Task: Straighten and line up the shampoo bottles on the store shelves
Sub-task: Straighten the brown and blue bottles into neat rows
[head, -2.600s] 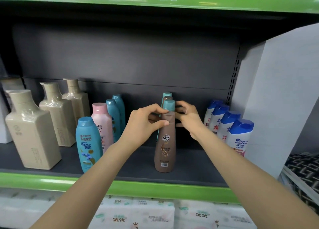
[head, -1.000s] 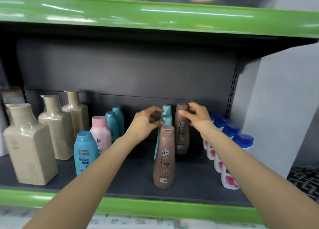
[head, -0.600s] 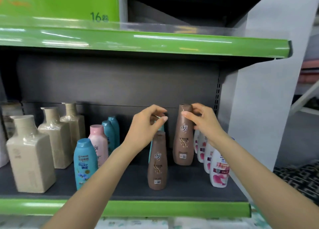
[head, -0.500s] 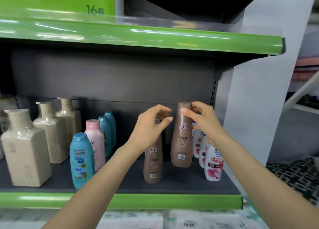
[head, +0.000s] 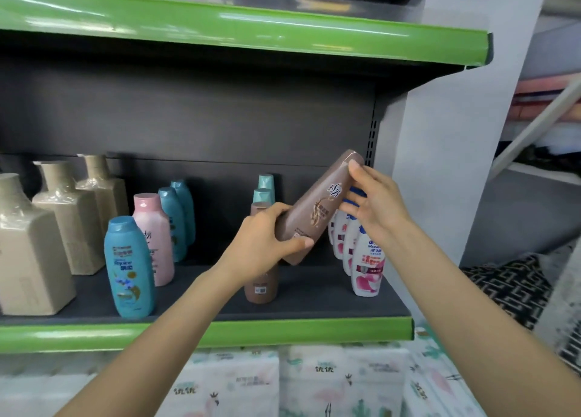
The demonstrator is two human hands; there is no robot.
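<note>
A brown shampoo bottle (head: 320,206) is tilted in the air above the shelf, its cap end pointing up and to the right. My left hand (head: 267,240) grips its lower end. My right hand (head: 374,202) touches its cap end with thumb and fingers. A second brown bottle (head: 261,284) stands upright on the shelf behind my left hand, partly hidden. Two teal-capped bottles (head: 265,187) stand in a row behind it. White bottles with blue caps (head: 366,265) line up at the right.
Left on the dark shelf (head: 314,300) stand a blue bottle (head: 130,269), a pink bottle (head: 154,240), teal bottles (head: 176,225) and several beige square bottles (head: 28,250). A grey side panel (head: 440,165) closes the right end. Tissue packs (head: 314,382) lie below.
The brown bottle that stood upright under my right hand is now lifted and tilted. My left hand has left the front bottle's cap and taken hold of the lifted bottle's lower end.
</note>
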